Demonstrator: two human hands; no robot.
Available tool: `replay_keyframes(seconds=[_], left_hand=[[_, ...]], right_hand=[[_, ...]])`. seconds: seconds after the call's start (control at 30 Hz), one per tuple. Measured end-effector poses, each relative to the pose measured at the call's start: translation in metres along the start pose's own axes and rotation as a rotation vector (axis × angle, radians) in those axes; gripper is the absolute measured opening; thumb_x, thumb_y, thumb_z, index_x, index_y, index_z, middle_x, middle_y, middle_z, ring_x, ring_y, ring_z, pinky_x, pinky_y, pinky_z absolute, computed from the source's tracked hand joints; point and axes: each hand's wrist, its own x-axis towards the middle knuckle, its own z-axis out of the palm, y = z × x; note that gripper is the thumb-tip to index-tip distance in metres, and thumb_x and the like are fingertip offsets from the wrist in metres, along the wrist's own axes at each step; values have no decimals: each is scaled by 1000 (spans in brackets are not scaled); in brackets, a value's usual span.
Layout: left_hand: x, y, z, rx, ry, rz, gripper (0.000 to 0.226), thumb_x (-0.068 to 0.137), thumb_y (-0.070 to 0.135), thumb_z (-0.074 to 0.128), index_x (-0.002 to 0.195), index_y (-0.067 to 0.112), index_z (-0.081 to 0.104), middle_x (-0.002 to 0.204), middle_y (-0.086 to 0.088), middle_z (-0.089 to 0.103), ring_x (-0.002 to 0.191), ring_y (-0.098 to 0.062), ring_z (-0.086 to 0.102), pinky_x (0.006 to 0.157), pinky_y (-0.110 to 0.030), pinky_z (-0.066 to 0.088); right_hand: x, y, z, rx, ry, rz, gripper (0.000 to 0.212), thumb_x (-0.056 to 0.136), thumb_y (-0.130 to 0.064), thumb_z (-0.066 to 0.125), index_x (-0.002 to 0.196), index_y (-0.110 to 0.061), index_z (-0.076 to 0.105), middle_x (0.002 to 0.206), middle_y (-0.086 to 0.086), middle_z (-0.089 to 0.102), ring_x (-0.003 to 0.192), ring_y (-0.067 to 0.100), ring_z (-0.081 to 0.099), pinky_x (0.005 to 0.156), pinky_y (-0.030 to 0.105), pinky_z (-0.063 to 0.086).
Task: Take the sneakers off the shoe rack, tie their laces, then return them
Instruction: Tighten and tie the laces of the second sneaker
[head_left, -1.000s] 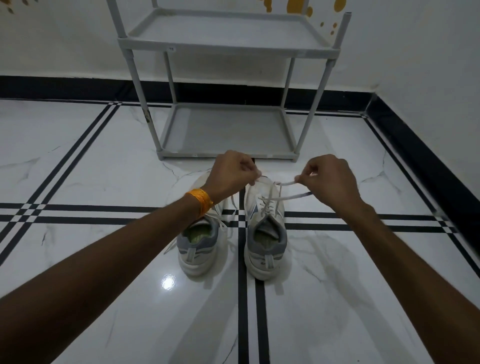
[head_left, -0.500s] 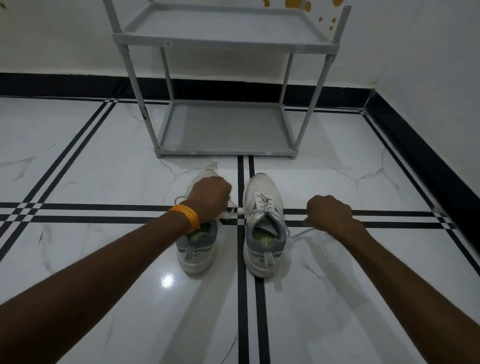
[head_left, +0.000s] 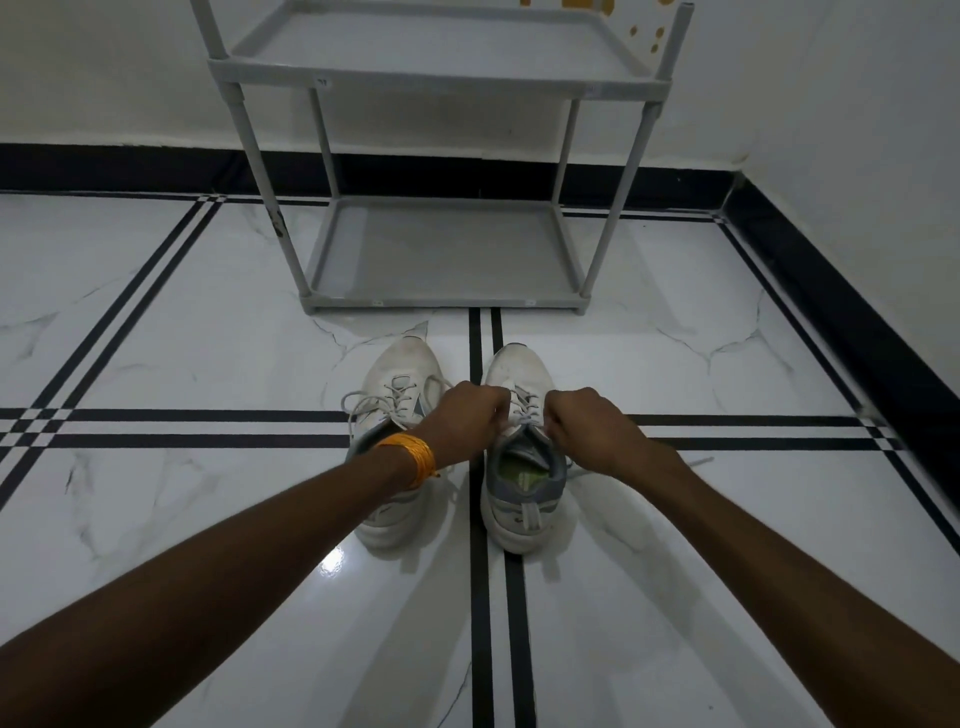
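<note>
Left sneaker (head_left: 400, 384) sitting on floor (head_left: 156, 364), toe pointing at shoe rack (head_left: 441, 249), laces (head_left: 363, 402) lying loose. Left hand (head_left: 465, 421), orange bangles (head_left: 410, 457) circling wrist, curling closed, pinching lace of right sneaker (head_left: 522, 499). Right sneaker standing just beside left one. Right hand (head_left: 587, 428) fisting closed on other lace (head_left: 691, 462), end trailing across floor at right.

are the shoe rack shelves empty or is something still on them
Empty. Both visible shelves of the shoe rack are bare; both sneakers stand on the floor before it.
</note>
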Motion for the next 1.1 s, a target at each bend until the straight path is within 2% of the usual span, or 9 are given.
replay_keyframes(seconds=[0.1, 0.27, 0.47, 0.57, 0.7, 0.77, 0.9, 0.97, 1.1], left_hand=[[0, 0, -10, 163, -11, 70, 8, 81, 5, 58, 86, 9, 63, 82, -13, 68, 77, -28, 62, 70, -38, 53], [-11, -11, -17, 269, -21, 112, 10, 78, 1, 61, 82, 10, 59, 79, -11, 67, 67, -22, 51, 59, -31, 40], [-14, -13, -16, 270, -47, 109, 12, 75, -4, 59, 81, 6, 58, 80, -15, 66, 76, -30, 58, 60, -30, 38], [-16, -13, -15, 267, -57, 110, 10, 76, -4, 57, 82, 4, 58, 82, -19, 65, 77, -34, 59, 63, -37, 43], [-18, -11, -17, 259, -84, 62, 8, 80, 2, 59, 87, 3, 62, 87, -19, 68, 84, -33, 62, 71, -37, 49], [-17, -11, -23, 228, -111, 21, 6, 84, 11, 61, 85, 6, 65, 86, -15, 70, 83, -30, 64, 71, -32, 49], [-13, -16, -49, 53, -154, -96, 36, 94, 36, 54, 75, 9, 67, 74, -9, 67, 67, -20, 60, 66, -32, 46], [-13, -15, -63, -242, -184, -162, 41, 94, 41, 54, 85, 7, 74, 88, -7, 72, 81, -18, 64, 78, -33, 48], [-20, -2, -65, -767, -197, -184, 38, 97, 36, 52, 99, 3, 71, 119, 1, 70, 114, -12, 59, 99, -28, 42]], right_hand=[[-6, 2, 2, -152, 45, -57, 20, 91, -13, 54, 109, -4, 50, 105, 20, 64, 89, 35, 60, 65, 32, 30], [-16, 9, 11, -206, 72, -128, 34, 83, -2, 55, 116, -4, 49, 106, 19, 65, 96, 36, 61, 66, 31, 29], [-11, 7, 17, -196, 76, -118, 26, 90, -6, 50, 116, -3, 49, 106, 19, 66, 95, 37, 61, 66, 32, 32], [-14, 4, 16, -167, 44, -73, 22, 89, -3, 47, 111, -3, 50, 106, 20, 65, 95, 37, 60, 66, 32, 31], [-9, 7, 13, -36, -2, 24, 14, 91, -9, 56, 102, -2, 61, 102, 18, 68, 96, 34, 63, 67, 32, 38], [-7, 11, 7, 72, -61, 68, 17, 90, -18, 64, 94, -1, 69, 94, 16, 71, 90, 30, 65, 70, 33, 44], [-11, 14, -23, 498, -139, 118, 20, 87, -23, 67, 76, -6, 72, 88, 15, 73, 78, 18, 60, 65, 27, 42], [-16, 9, -35, 877, -109, 114, 19, 90, -23, 65, 76, -11, 72, 94, 11, 74, 86, 16, 64, 75, 25, 45], [-11, -2, -31, 1267, 12, 149, 23, 96, -25, 58, 96, -6, 72, 109, 5, 74, 108, 23, 66, 95, 36, 51]])
